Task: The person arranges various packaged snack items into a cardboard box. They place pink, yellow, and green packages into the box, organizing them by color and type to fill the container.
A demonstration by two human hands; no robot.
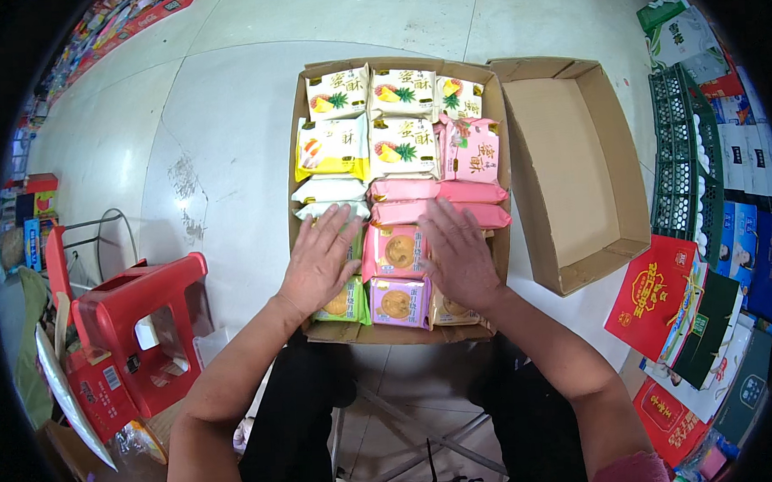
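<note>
Before me stands a cardboard box filled with wrapped pastry packets. My left hand lies palm down, fingers apart, over green packets at the box's left side. On the right, my right hand is spread flat, its fingertips touching pink packets stood on edge. It partly covers a brown mooncake packet. Between the hands are a pink mooncake packet and a purple one. White pineapple-printed packets, a yellow packet and a pink flat packet fill the far half.
An open cardboard tray or lid leans by the box's right side. Farther right are green egg crates and red gift bags. A red plastic stool stands at the left. Shelved goods line the far left.
</note>
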